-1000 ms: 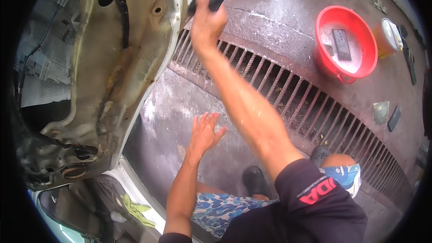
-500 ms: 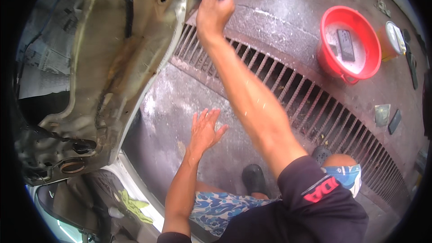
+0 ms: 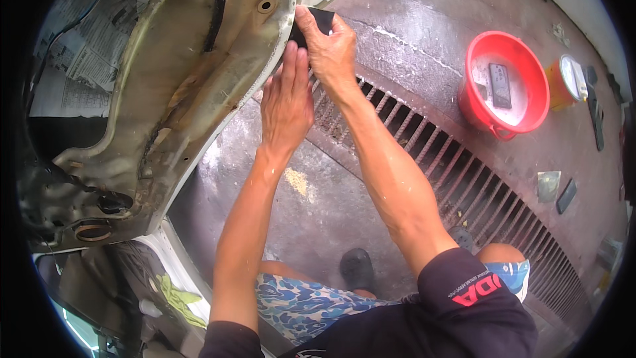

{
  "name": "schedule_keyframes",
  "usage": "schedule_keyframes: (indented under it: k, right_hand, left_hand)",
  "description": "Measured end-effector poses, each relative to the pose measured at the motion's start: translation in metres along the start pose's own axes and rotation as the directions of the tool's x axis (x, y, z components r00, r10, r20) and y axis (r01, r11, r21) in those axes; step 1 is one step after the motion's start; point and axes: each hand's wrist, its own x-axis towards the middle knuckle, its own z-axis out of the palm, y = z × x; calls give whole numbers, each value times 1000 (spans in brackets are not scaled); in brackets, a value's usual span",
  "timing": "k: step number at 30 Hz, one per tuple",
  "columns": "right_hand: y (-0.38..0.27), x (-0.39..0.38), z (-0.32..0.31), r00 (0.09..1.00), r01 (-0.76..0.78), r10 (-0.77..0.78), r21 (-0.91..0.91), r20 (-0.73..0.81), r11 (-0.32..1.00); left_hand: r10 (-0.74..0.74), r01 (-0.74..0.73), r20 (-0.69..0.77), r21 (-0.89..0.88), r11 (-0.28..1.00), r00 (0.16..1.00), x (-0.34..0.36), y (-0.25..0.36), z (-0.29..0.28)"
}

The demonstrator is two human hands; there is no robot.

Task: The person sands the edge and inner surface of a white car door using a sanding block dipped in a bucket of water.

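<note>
A stripped car door panel [image 3: 232, 73] with a pale edge fills the left side. At its far right edge, my right hand [image 3: 336, 53] grips a thin black sheet of sandpaper [image 3: 322, 20], thumb on the panel side. My left hand [image 3: 286, 109] lies stretched out just nearer than the right one, against the panel's outer side. Its fingers are straight and their tips reach the sandpaper's lower corner. The panel's outer face is turned away from view.
A red bucket [image 3: 471, 86] of cloudy water holds a dark block [image 3: 500, 85]. Beside it stand a yellow can [image 3: 562, 86] and a long dark tool [image 3: 594, 109]. A barred floor drain [image 3: 430, 139] crosses the ground. A green cloth [image 3: 177, 299] hangs at the lower left.
My left hand has moved forward from over the floor to the panel edge beside my right hand. The right hand with the sandpaper has come slightly nearer. The view has shifted a little.
</note>
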Motion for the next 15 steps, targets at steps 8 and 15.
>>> schedule_keyframes:
  k: [8, 15]
  right_hand:
    - [-50, 24, -39, 932, -217, 261, -190, 250, 957]
    - [-65, 48, -117, 962, -217, 182, -165, -201, 962]
  left_hand:
    - [59, -17, -214, 194, 981, 975, 48, -4, 32]
    - [11, 43, -297, 177, 983, 955, 75, 3, 36]
